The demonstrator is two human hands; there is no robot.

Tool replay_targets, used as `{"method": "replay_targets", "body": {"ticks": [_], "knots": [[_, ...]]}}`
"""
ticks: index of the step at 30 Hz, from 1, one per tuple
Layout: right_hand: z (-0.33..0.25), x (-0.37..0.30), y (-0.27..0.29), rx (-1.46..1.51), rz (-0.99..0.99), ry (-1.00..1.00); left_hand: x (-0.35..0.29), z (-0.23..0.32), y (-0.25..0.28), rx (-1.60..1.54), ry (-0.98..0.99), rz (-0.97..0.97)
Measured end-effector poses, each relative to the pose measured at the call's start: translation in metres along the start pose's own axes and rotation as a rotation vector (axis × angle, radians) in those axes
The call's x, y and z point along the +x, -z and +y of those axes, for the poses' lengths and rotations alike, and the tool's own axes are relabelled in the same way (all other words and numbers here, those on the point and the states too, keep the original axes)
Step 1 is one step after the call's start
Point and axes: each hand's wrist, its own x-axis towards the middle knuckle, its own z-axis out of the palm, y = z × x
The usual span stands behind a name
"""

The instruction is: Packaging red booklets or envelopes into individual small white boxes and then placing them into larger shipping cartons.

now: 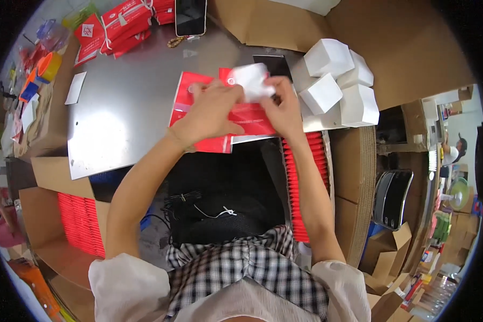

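- At the lower middle of the frame, nearest the camera, is a black-and-white checked apron [247,263] between two pale sleeves.
- Just beyond it, a black cloth [225,185] fills the space in the middle, with a white cord [214,214] lying on it.
- At the lower left, a carton holds a tightly packed row of red packets [80,222]; another red row [308,177] stands right of centre, partly behind the right forearm.
- At the upper middle, the left hand [212,110] reaches over the red packages with its fingers spread and curved, its thumb apart from them; motion blur hides whether it grips anything.
- The right hand [283,104] has its fingers drawn narrow, pinching the right edge of a white piece [251,80], which is blurred and held above the packages.
- Under the hands, flat red packages [257,122] lie on the near edge of the metal surface [126,118].
- To the upper right, several white blocks [327,58] sit clustered, some resting on others, beside a large open carton [397,48].
- Along the top edge, a phone [190,16] lies near a string of beads [176,42]; bundled red packages [124,27] lie at the upper left.
- Farthest off, at the right rim, stands a green fan [458,193], below a person [449,154].
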Motion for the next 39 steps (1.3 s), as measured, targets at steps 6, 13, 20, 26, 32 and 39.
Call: {"method": "replay_targets", "body": {"ticks": [6,13,20,26,32,39], "knots": [[-0.005,-0.025,0.031,-0.304,-0.289,0.148,-0.024,0.004,-0.002,0.097,-0.1,0.067],[-0.04,-0.017,0.065,-0.731,0.194,0.244,0.049,0.051,-0.057,0.08,-0.025,0.195],[-0.003,-0.115,0.099,-1.224,-0.506,-0.323,-0.06,-0.038,-0.021,0.316,0.134,0.494],[-0.055,-0.049,0.097,-0.797,-0.172,-0.363,-0.081,-0.106,0.032,0.235,0.337,0.572],[0.012,-0.012,0.097,-0.822,0.229,0.256,-0.025,0.018,-0.036,0.311,-0.04,0.485],[0.003,-0.012,0.113,-0.881,0.27,0.3,-0.034,0.002,-0.035,0.15,0.012,0.55]]}}
